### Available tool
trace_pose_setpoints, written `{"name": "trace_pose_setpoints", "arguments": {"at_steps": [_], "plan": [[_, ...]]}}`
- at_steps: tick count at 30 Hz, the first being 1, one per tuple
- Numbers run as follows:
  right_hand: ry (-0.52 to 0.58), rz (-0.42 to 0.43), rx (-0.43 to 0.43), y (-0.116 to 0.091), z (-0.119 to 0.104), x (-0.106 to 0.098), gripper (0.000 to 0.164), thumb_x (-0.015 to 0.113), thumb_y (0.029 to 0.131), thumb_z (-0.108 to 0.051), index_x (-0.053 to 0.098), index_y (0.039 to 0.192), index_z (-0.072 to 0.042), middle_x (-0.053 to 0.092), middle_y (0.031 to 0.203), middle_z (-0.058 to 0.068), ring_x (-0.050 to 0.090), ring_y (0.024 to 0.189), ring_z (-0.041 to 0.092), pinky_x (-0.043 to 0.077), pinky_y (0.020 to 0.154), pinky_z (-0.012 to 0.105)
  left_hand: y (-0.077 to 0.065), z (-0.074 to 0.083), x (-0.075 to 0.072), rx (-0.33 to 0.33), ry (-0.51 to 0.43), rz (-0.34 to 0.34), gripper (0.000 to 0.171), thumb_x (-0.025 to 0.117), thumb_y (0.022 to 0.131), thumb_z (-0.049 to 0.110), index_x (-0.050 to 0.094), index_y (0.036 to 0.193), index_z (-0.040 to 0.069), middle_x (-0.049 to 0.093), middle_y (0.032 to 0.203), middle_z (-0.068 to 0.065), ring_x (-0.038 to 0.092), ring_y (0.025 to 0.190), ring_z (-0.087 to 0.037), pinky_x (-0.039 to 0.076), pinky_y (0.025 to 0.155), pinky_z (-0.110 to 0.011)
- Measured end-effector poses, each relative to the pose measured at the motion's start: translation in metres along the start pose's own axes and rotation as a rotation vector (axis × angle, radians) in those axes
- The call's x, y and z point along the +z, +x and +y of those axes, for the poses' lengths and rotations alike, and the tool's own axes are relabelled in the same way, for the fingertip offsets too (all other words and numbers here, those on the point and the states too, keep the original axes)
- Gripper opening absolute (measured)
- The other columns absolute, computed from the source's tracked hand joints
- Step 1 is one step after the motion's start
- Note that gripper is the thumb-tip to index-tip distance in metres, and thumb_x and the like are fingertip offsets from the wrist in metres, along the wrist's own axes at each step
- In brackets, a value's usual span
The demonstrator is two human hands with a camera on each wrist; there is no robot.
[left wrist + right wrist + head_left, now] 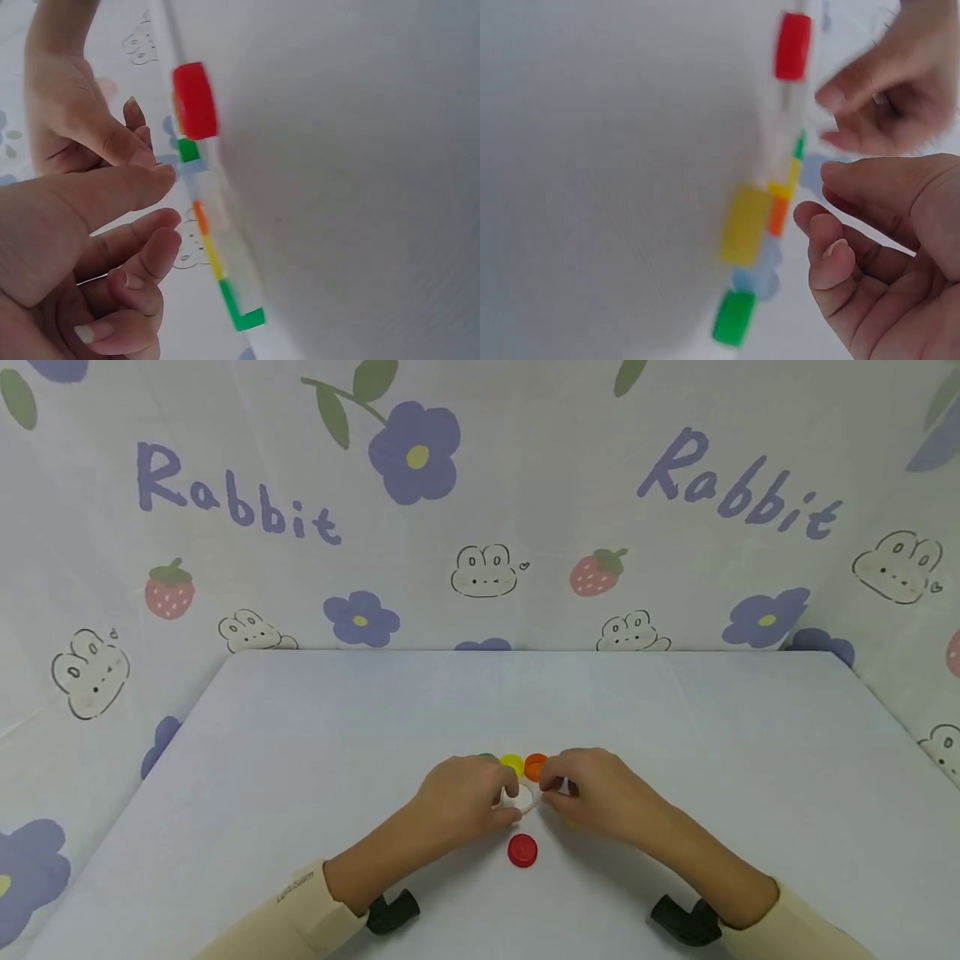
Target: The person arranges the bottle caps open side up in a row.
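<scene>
In the head view my left hand (465, 797) is beside a white round piece (522, 798), thumb and forefinger curved around its left side. My right hand (600, 789) is bent just to its right. The wrist views show nothing between the fingertips of either hand. A red bottle cap (522, 851) lies nearer to me, below the white piece. Just beyond it sit a yellow cap (512, 765), an orange cap (536, 767) and a partly hidden green cap (486, 756). Another yellow cap (745, 225) and a green cap (733, 319) stand near my right hand.
The caps are on a white-covered table (315, 718). Behind it hangs a cloth (517, 510) printed with rabbits, flowers and strawberries. A black wrist mount (393, 912) shows under the left sleeve (300, 910), another (684, 920) by the right sleeve (787, 927).
</scene>
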State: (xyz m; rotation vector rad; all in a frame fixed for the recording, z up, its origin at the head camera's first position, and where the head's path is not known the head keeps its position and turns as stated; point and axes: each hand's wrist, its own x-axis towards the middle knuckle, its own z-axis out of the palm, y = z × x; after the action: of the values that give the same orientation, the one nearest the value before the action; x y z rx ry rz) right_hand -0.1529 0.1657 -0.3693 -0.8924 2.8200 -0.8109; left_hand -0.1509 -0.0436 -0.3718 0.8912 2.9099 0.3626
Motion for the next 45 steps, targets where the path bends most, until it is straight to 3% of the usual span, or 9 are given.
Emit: {"name": "trace_pose_setpoints", "arguments": {"at_steps": [4, 8, 13, 17, 20, 25, 31, 39, 45], "plan": [[-0.040, -0.006, 0.048, -0.010, 0.004, -0.014, 0.011, 0.079, 0.087, -0.005, 0.074, 0.090, -0.014, 0.060, 0.080, -0.009, 0.054, 0.074, 0.011, 0.049, 0.063, 0.027, -0.003, 0.008, -0.008, 0.014, -0.028, -0.041, 0.017, 0.078, 0.091, 0.029, 0.078, 0.102, 0.015, 0.061, 0.075, 0.011, 0.054, 0.071, -0.005, 0.045, 0.062, -0.021], [-0.118, -0.088, 0.106, -0.019, 0.007, -0.019, 0.013, 0.082, 0.084, -0.008, 0.073, 0.091, -0.014, 0.057, 0.078, -0.008, 0.052, 0.073, 0.012, 0.046, 0.064, 0.029, 0.002, 0.020, -0.010, 0.042, 0.014, -0.081, 0.019, 0.077, 0.092, 0.031, 0.078, 0.105, 0.017, 0.065, 0.079, 0.012, 0.055, 0.071, -0.004, 0.045, 0.060, -0.021], [-0.172, -0.137, 0.127, -0.025, 0.011, -0.016, 0.017, 0.085, 0.081, -0.008, 0.073, 0.093, -0.013, 0.057, 0.078, -0.007, 0.051, 0.072, 0.012, 0.047, 0.065, 0.030, 0.015, 0.035, -0.001, 0.064, 0.115, -0.133, 0.018, 0.078, 0.091, 0.035, 0.077, 0.099, 0.018, 0.069, 0.085, 0.010, 0.058, 0.071, -0.005, 0.042, 0.053, -0.020], [-0.184, -0.118, 0.120, -0.028, 0.014, -0.014, 0.019, 0.086, 0.079, -0.007, 0.073, 0.093, -0.012, 0.056, 0.077, -0.006, 0.051, 0.071, 0.011, 0.046, 0.065, 0.030, 0.024, 0.044, 0.007, 0.072, 0.180, -0.137, 0.024, 0.077, 0.093, 0.036, 0.068, 0.083, 0.016, 0.056, 0.069, 0.007, 0.051, 0.060, -0.007, 0.038, 0.048, -0.021], [-0.174, -0.107, 0.113, -0.029, 0.015, -0.013, 0.018, 0.086, 0.079, -0.007, 0.073, 0.091, -0.011, 0.055, 0.076, -0.006, 0.049, 0.070, 0.011, 0.044, 0.063, 0.030, 0.030, 0.048, 0.012, 0.067, 0.190, -0.130, 0.027, 0.075, 0.094, 0.034, 0.064, 0.080, 0.014, 0.050, 0.066, 0.005, 0.048, 0.057, -0.008, 0.038, 0.048, -0.020], [-0.142, -0.116, 0.101, -0.028, 0.016, -0.012, 0.016, 0.085, 0.079, -0.007, 0.074, 0.090, -0.012, 0.054, 0.076, -0.007, 0.047, 0.070, 0.011, 0.042, 0.063, 0.029, 0.036, 0.050, 0.018, 0.074, 0.170, -0.131, 0.024, 0.075, 0.095, 0.032, 0.068, 0.082, 0.013, 0.052, 0.064, 0.006, 0.050, 0.058, -0.008, 0.041, 0.051, -0.019], [-0.066, -0.121, 0.021, -0.028, 0.020, -0.012, 0.018, 0.085, 0.080, -0.006, 0.074, 0.094, -0.011, 0.058, 0.081, -0.010, 0.051, 0.074, 0.009, 0.046, 0.066, 0.027, 0.035, 0.045, 0.018, 0.090, 0.094, -0.130, 0.025, 0.076, 0.094, 0.030, 0.067, 0.078, 0.014, 0.049, 0.062, 0.006, 0.048, 0.059, -0.008, 0.038, 0.051, -0.018], [0.159, -0.144, -0.072, -0.028, 0.027, -0.013, 0.024, 0.079, 0.087, -0.005, 0.072, 0.111, -0.005, 0.067, 0.095, -0.009, 0.058, 0.078, 0.006, 0.053, 0.067, 0.025, 0.026, 0.036, 0.014, 0.062, -0.006, -0.135, 0.021, 0.076, 0.094, 0.029, 0.067, 0.081, 0.014, 0.049, 0.063, 0.007, 0.046, 0.058, -0.007, 0.034, 0.048, -0.020], [0.247, -0.073, -0.109, -0.032, 0.030, -0.010, 0.021, 0.077, 0.091, -0.013, 0.071, 0.110, -0.008, 0.069, 0.092, -0.009, 0.061, 0.075, 0.005, 0.054, 0.066, 0.027, 0.015, 0.034, 0.008, 0.083, -0.025, -0.084, 0.011, 0.076, 0.094, 0.026, 0.074, 0.091, 0.016, 0.052, 0.062, 0.009, 0.047, 0.058, -0.004, 0.035, 0.047, -0.018]]}}
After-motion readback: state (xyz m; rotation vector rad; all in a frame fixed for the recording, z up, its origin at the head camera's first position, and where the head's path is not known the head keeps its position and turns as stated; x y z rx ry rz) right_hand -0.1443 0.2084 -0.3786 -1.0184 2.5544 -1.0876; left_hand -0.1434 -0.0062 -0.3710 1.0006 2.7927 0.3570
